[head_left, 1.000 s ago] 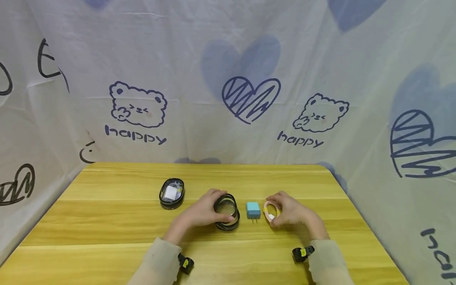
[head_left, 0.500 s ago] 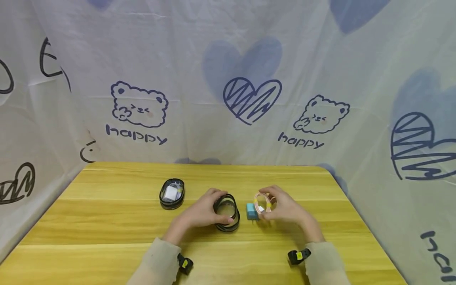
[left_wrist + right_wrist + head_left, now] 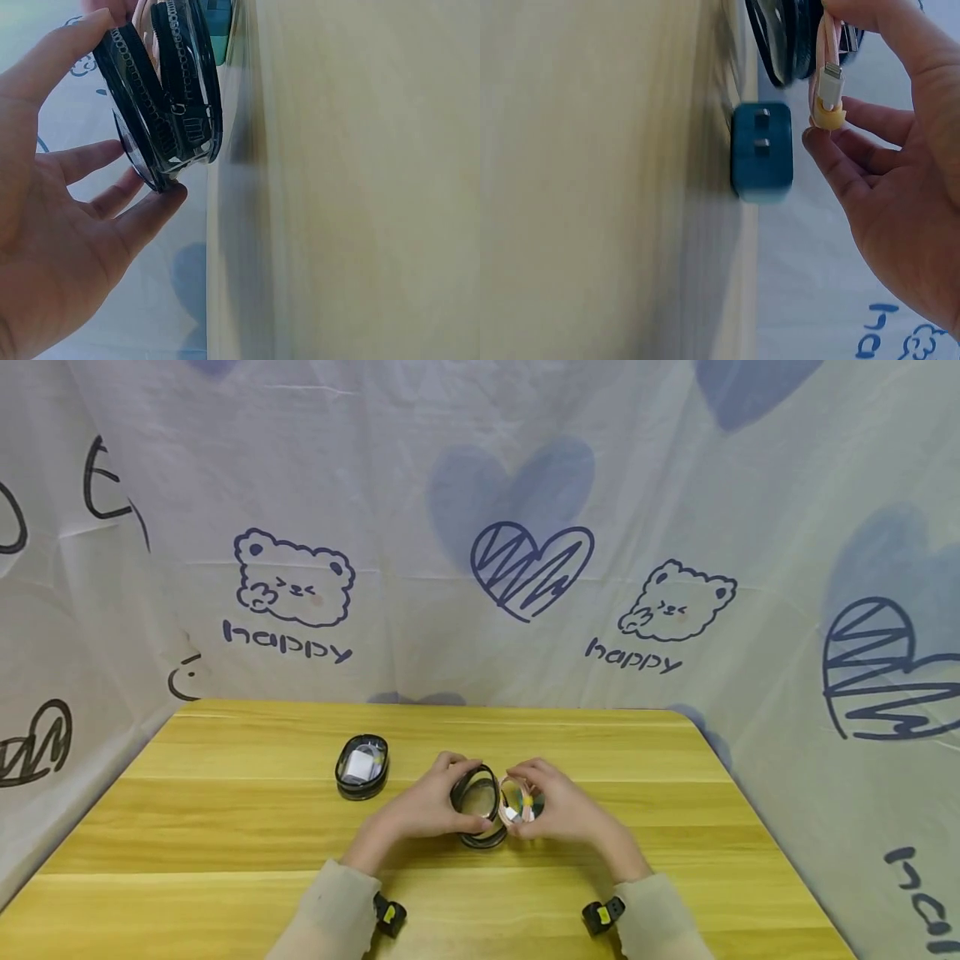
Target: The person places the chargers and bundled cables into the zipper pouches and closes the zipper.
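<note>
My left hand grips a small clear round pouch with black trim, thumb and fingers on opposite sides. Its zipper is undone, and the mouth gapes towards the right hand. In my right hand I pinch a coiled pale pink charging cable bound with yellow ties, its white connector showing. The coil is held upright right beside the pouch's opening; whether they touch I cannot tell. A blue-green plug charger lies on the table below the right hand, prongs showing; in the head view that hand mostly hides it.
Another black-trimmed clear case stands to the left on the wooden table, with a white charger and a cable inside. A printed cloth hangs behind and at the sides of the table.
My right hand has lifted the pink cable and carried it left, over the blue-green charger, to the pouch's mouth. The left hand has held the pouch in nearly the same place.
</note>
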Demonstrator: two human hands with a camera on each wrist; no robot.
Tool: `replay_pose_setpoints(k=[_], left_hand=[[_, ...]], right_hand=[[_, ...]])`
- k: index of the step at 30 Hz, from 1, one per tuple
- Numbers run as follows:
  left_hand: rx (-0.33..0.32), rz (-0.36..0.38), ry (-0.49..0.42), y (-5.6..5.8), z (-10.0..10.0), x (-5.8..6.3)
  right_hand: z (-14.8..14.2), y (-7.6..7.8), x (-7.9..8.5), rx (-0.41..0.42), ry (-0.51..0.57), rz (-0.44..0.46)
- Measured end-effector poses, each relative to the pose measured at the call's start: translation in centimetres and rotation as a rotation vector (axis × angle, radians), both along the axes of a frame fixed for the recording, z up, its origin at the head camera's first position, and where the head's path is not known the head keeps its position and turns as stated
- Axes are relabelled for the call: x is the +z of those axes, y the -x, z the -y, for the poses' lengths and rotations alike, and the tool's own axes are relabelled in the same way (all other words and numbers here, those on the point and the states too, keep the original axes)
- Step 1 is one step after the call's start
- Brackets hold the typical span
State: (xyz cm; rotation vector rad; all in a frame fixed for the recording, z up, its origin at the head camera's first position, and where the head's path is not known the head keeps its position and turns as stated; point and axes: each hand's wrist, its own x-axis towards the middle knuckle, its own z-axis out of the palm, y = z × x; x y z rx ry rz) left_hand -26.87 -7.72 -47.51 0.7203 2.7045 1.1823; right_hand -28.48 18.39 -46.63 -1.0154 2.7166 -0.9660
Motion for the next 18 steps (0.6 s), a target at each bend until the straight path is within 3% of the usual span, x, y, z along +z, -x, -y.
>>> replay_pose_setpoints(k=[7,18], left_hand=[[-0.002,0.005,-0.003,-0.1,-0.1,0.0],[0.015,0.047,-0.019,-0.2,0.0,0.2]], right_hand=[[1.2,-0.4,-0.5,0.038,-0.039,-0.043],[1.9,-0.7,-0.7,0.019,-0.08,-0.049]])
